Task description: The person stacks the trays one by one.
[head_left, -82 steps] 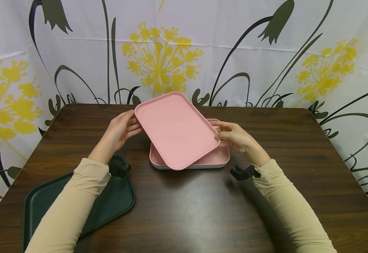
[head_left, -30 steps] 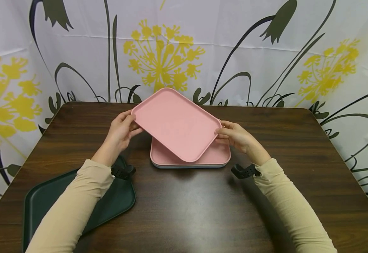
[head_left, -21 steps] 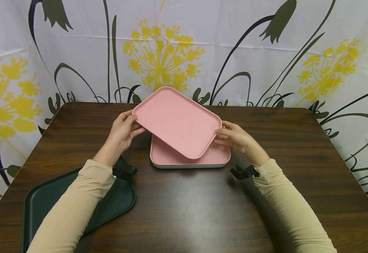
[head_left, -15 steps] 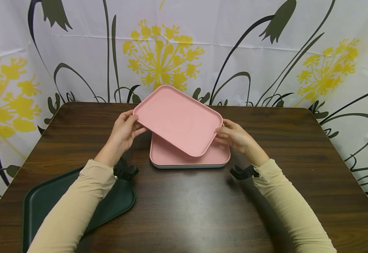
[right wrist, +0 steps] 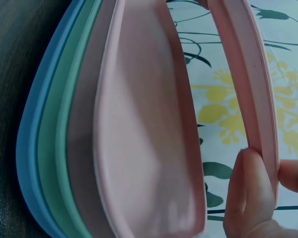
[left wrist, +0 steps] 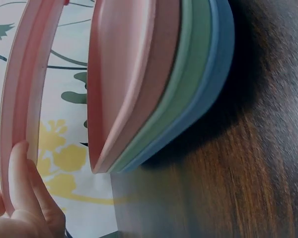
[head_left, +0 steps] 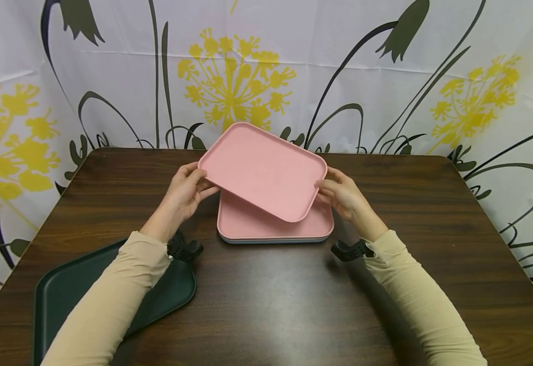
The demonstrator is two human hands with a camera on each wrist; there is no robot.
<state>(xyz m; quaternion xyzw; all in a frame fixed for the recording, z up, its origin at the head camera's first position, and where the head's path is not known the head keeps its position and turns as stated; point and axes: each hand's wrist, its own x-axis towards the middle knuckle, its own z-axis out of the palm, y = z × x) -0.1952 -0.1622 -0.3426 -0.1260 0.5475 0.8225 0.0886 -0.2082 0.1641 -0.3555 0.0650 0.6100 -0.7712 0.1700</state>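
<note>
A pink rectangular tray (head_left: 264, 170) is held up above the stack, turned at an angle to it. My left hand (head_left: 186, 190) pinches its left corner, thumb on the rim and fingers beneath. At the opposite end, my right hand (head_left: 342, 195) pinches the right edge. Below lies a second pink tray (head_left: 248, 223), top of a stack. In the left wrist view a green tray (left wrist: 191, 79) and a blue tray (left wrist: 221, 59) show under it. The wrist views show a gap between the raised tray and the stack.
A larger dark green tray (head_left: 166, 290) lies at the table's left front, partly covered by the left sleeve. The brown wooden table (head_left: 285, 305) ends at a white curtain (head_left: 321, 30) printed with flowers.
The raised pink tray has turned from a steep slant to a flatter angle and risen slightly. In the last half second both hands have shifted a little right with it. The stack stays put.
</note>
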